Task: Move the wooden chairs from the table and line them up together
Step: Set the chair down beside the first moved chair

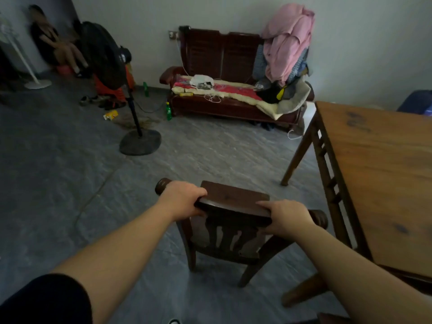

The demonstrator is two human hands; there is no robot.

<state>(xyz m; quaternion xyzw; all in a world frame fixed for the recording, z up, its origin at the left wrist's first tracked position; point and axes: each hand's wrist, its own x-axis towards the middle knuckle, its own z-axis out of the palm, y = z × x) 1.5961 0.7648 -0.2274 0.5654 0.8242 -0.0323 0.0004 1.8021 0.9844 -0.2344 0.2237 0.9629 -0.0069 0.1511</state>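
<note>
You are standing on a grey floor [210,148] with a rippled, marbled pattern, looking down over your bare forearms. To your right, a broad wooden table [383,174] is showing a smooth orange-brown top with dark knots, a straight edge and a laddered rail beneath it, resting on angled square legs. Against the far pale wall, a dark red-brown wooden sofa [210,54] with a slatted back is carrying a cream and pink padded cover and a heap of soft pink clothing [289,40] at its right end. Left of it, a black standing fan [109,57] is rising on a thin pole from a flat round base.

Directly in front of you, just left of the table and apart from it, a dark wooden chair [233,232] is standing on the floor, its back toward you, with a carved pierced splat, a flat glossy top rail and rounded knob-like ends. Your left hand [182,199] is gripping the left part of that rail, fingers [199,192] curled over its top. Your right hand [287,218] is clasping the right part, fingers wrapped down around the rail.

A small green bottle [168,111] is standing by the sofa's left leg.
</note>
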